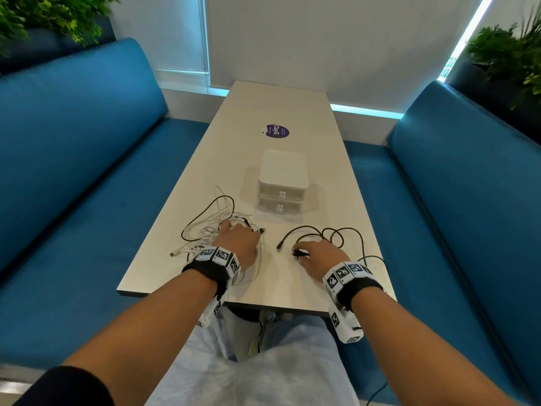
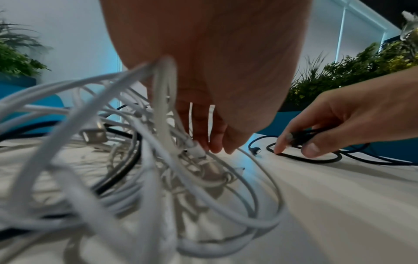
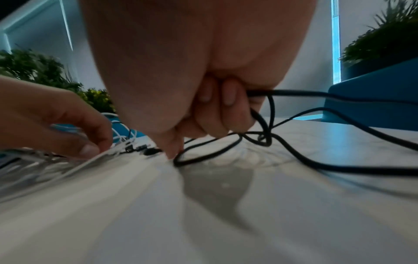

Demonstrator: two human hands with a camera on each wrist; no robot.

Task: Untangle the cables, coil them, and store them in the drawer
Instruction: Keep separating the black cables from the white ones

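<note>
A tangle of white and black cables [image 1: 202, 230] [image 2: 126, 171] lies on the near left of the table [image 1: 278, 106]. My left hand [image 1: 234, 230] [image 2: 210, 142] sits on it. White strands run up into its palm, and its fingertips point down at a white connector. To the right lies a separate black cable [image 1: 345, 232] [image 3: 316, 164] in loose loops. My right hand [image 1: 301, 253] [image 3: 203, 125] has its fingers curled round that cable near one end. A white two-drawer unit [image 1: 282, 171] stands mid-table behind the cables, with both drawers closed.
Blue sofas [image 1: 73, 142] flank the table on both sides. A round purple sticker [image 1: 276, 131] lies beyond the drawer unit. Green plants [image 1: 509, 57] stand behind the sofa backs. The table's near edge is just below my wrists.
</note>
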